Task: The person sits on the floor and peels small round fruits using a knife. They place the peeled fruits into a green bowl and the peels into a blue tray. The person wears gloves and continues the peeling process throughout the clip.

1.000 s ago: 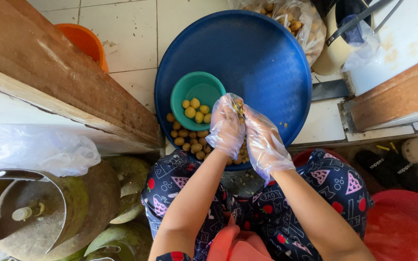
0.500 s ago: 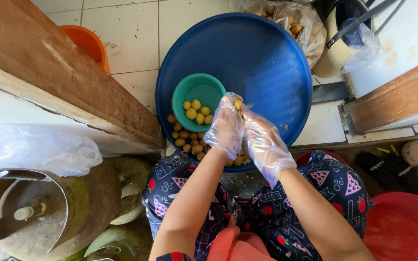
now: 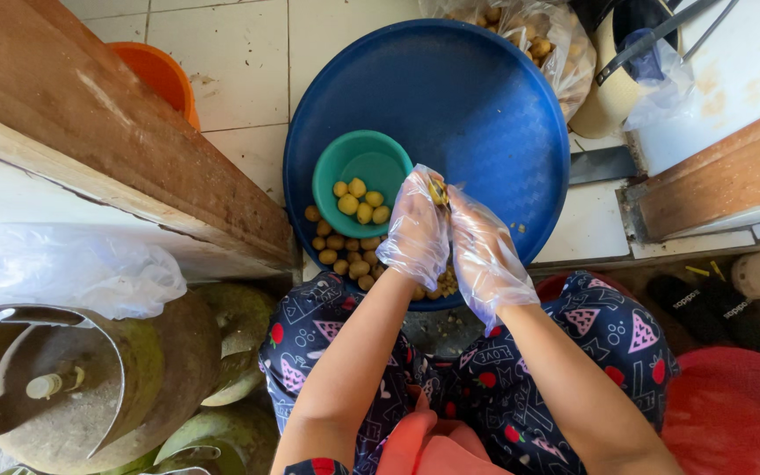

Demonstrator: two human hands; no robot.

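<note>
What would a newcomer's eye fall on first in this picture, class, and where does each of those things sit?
First comes the big round blue tray on the tiled floor at the top centre, with a green bowl of small yellow fruits at its left side. Just below the middle, the left hand and right hand, both in clear plastic gloves, meet around one small fruit.

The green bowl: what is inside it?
The green bowl holds a few small round yellow fruits. The gloved left hand covers its right edge, so anything there is hidden.
</note>
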